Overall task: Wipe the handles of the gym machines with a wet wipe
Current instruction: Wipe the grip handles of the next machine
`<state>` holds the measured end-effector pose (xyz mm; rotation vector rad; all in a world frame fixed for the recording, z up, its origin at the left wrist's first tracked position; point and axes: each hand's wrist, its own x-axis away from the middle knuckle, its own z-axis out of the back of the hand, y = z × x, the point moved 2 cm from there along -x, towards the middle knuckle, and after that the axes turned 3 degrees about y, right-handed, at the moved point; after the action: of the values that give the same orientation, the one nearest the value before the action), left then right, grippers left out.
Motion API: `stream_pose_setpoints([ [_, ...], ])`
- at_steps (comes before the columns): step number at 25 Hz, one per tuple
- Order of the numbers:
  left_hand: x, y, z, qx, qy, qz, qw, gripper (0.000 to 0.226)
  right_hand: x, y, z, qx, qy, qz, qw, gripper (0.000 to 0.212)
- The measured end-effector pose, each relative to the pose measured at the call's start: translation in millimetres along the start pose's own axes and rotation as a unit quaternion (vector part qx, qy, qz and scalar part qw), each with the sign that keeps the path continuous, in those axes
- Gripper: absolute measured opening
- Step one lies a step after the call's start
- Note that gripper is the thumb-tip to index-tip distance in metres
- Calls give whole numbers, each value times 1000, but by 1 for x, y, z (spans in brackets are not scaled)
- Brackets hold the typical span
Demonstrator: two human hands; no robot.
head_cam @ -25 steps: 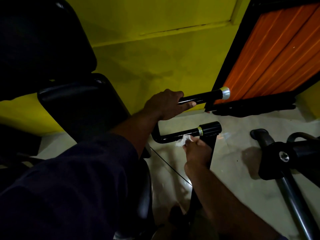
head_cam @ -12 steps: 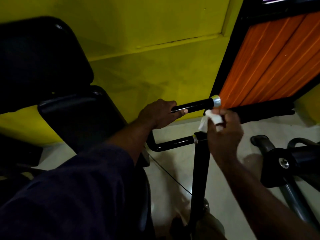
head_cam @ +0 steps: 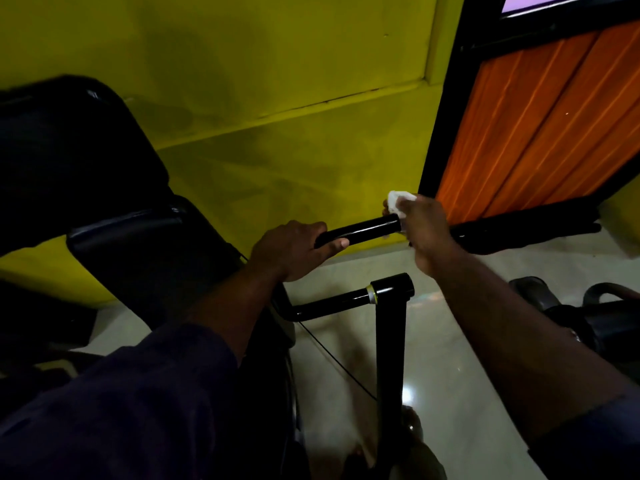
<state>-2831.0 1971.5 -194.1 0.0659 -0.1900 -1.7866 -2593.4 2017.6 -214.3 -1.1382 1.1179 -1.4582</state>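
A black upper handle [head_cam: 363,230] of the gym machine runs left to right in the middle of the view. My left hand [head_cam: 294,249] is closed around its left part. My right hand [head_cam: 424,230] holds a white wet wipe [head_cam: 398,201] wrapped over the handle's right end, which hides the metal cap. Below it a second black handle bar [head_cam: 332,303] with a pale ring joins a black upright post [head_cam: 391,358].
A black padded seat and backrest [head_cam: 138,244] stand at the left. Behind is a yellow wall [head_cam: 277,98]; an orange panel in a black frame [head_cam: 536,133] rises at the right. More black machine parts [head_cam: 602,323] lie at the right on the pale floor [head_cam: 450,393].
My right hand rose with the wipe from the lower bar to the upper handle's right end and now covers its metal cap. My left hand has kept its grip.
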Motion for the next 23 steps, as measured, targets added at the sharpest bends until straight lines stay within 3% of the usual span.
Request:
stream_pose_setpoints([
  [2, 2, 1, 0, -24, 7, -5, 1000, 60, 9, 5, 1, -97, 46, -128, 986, 20],
  [3, 2, 2, 0, -30, 11, -8, 999, 58, 20, 7, 3, -37, 90, -84, 992, 22],
  [4, 2, 3, 0, -34, 14, -8, 999, 57, 34, 11, 3, 48, 113, 16, 992, 24],
  [6, 1, 4, 1, -35, 10, -3, 999, 58, 47, 22, 1, 129, 114, 171, 970, 28],
  [7, 0, 4, 1, -36, 9, 2, 999, 60, 40, 22, 0, 120, 86, 184, 972, 28],
  [8, 0, 4, 1, -39, 12, 3, 999, 62, 29, 24, -1, 88, 60, 149, 983, 27],
  [9, 0, 4, 2, -44, 13, 2, 999, 63, 17, 21, -1, -6, 33, 44, 998, 27],
  [10, 0, 4, 1, -46, 6, 4, 999, 63, 6, 22, 0, -135, 9, -109, 985, 28],
  [11, 0, 4, 1, -44, -2, 6, 999, 62, 2, 20, 4, -254, -10, -253, 933, 26],
  [12, 0, 5, 0, -41, -9, 12, 999, 60, 5, 19, 10, -323, -29, -332, 886, 24],
  [14, 3, 7, 1, -46, 16, 1, 999, 56, 22, 16, 27, -369, -35, -346, 862, 21],
  [16, 9, 19, -1, -55, 98, -31, 993, 50, 52, 9, 48, -413, -27, -315, 854, 22],
  [19, 21, 64, 3, 23, 191, -28, 981, 59, 108, -4, 90, -389, -21, -284, 876, 21],
  [23, 34, 164, 2, 168, 176, -115, 963, 51, 188, -14, 165, -330, 53, -242, 911, 19],
])
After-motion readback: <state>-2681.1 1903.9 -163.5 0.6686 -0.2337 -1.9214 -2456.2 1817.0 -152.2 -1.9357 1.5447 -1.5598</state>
